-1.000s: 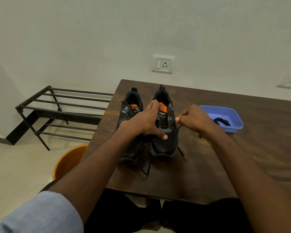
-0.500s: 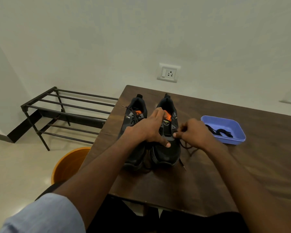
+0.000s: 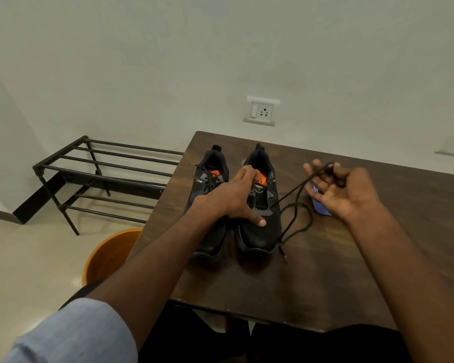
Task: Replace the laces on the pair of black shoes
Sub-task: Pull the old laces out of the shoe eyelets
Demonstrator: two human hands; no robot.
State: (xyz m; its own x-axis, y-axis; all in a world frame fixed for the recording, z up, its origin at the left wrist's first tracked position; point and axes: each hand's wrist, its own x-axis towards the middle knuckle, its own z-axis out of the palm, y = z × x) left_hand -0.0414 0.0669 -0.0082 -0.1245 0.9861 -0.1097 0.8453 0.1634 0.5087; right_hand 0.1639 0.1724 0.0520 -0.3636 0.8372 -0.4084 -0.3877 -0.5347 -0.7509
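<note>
Right hand (image 3: 337,191) has lifted the lace (image 3: 290,195) off the shoe (image 3: 260,205)

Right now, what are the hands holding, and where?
The right hand holds a shoelace near one end. The left hand steadies a shoe at its tongue.

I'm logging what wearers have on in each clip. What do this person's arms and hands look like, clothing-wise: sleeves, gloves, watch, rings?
The left hand and right hand are bare: no gloves, and no watch, ring or band shows. A light blue sleeve covers the left upper arm, ending at about the elbow, so the forearm is bare. The right forearm is bare too; no sleeve of it is in view.
</note>
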